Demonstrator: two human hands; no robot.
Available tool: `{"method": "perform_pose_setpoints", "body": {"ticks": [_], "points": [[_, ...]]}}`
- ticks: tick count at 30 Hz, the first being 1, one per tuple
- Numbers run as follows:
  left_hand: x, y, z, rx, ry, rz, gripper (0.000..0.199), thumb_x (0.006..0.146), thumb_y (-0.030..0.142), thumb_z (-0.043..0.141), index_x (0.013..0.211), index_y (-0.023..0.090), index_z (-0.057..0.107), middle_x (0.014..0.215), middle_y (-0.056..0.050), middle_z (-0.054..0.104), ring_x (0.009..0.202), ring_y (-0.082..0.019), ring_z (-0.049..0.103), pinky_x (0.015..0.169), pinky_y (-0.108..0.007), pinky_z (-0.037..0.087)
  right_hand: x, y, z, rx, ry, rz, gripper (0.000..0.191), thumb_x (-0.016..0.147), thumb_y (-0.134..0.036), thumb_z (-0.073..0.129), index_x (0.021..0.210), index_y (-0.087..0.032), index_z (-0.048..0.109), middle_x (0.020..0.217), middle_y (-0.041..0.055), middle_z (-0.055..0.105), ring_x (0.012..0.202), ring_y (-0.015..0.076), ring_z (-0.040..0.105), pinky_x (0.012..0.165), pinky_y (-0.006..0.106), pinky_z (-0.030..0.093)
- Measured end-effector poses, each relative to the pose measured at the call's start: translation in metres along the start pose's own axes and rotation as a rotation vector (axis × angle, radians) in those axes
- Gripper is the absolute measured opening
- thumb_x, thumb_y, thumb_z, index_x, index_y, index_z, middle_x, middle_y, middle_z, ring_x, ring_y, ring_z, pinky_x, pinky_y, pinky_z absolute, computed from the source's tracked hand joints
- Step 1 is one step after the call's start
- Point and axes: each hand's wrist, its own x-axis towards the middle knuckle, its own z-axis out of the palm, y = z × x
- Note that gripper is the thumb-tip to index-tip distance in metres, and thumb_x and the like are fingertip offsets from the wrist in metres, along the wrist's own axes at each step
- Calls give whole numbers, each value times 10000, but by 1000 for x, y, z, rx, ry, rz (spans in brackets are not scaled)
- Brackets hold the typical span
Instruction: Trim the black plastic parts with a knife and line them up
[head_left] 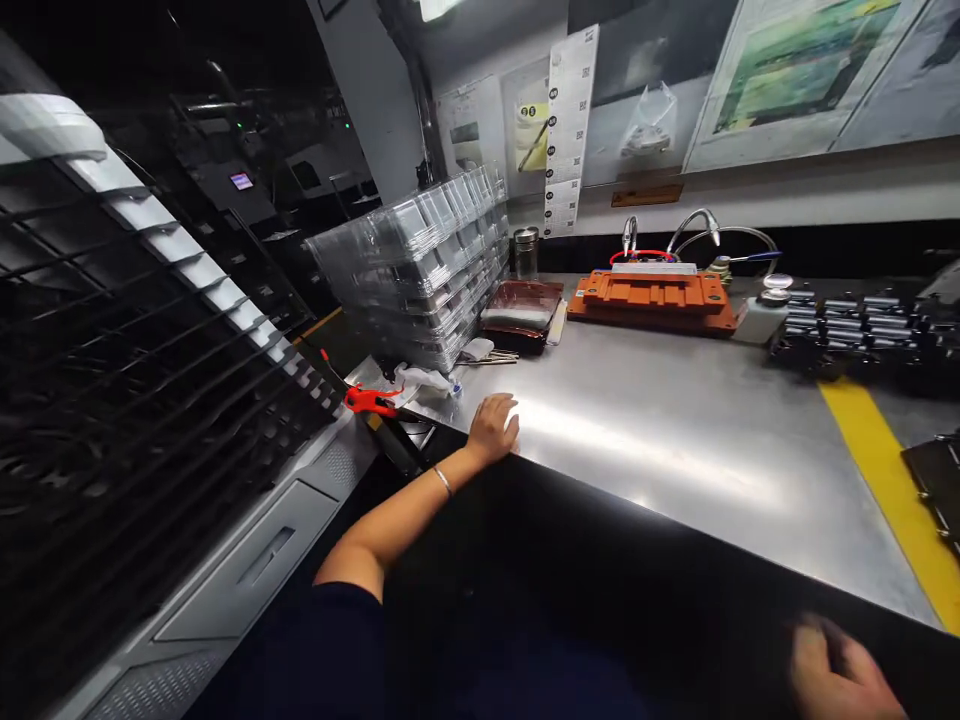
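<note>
My left hand rests on the front edge of the metal table, fingers slightly apart and curved, with nothing in it. A bracelet circles that wrist. At the lower right, below the table edge, my right hand is blurred by motion; whether it holds anything cannot be made out. Nearest to my left hand lie a crumpled clear plastic bag and a red air gun at the table's left corner.
Stacked clear plastic trays stand at the back left, beside a brown tray. An orange fixture, a white bottle and black parts with silver cylinders line the back. Yellow tape crosses the right side.
</note>
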Motion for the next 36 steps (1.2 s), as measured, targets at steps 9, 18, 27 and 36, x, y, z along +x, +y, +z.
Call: {"method": "perform_pose_setpoints", "body": {"ticks": [9, 18, 27, 36], "points": [[82, -8, 26, 49, -253, -314, 573, 922, 357, 449, 1385, 22, 414, 1504, -283, 320, 1423, -402, 253, 1138, -616, 153, 74, -114, 24, -51, -206, -57, 383, 671, -531, 449, 762, -231, 669, 858, 85, 725, 779, 240, 653, 712, 360, 514], [25, 50, 40, -53, -490, 155, 561, 940, 451, 417, 1401, 133, 452, 1539, -128, 351, 1448, -287, 258, 1193, -497, 162, 73, -110, 21, -143, -229, 59, 330, 658, -507, 457, 708, -243, 649, 842, 71, 715, 768, 247, 637, 679, 358, 490], [9, 75, 38, -33, -290, 84, 410, 964, 271, 369, 1296, 84, 520, 1413, -166, 497, 1369, -243, 376, 1169, -412, 231, 90, -165, 52, -246, -337, 123, 353, 863, -342, 421, 991, -137, 678, 959, 130, 690, 858, 225, 619, 732, 337, 474], [10, 73, 36, -5, -46, -223, 298, 894, 112, 379, 1067, 125, 621, 1128, -159, 640, 1101, -267, 544, 964, -399, 401, 74, -241, 122, -236, -646, -205, 330, 923, -369, 557, 1165, -148, 591, 1192, 90, 596, 1085, 190, 581, 958, 423, 488]]}}
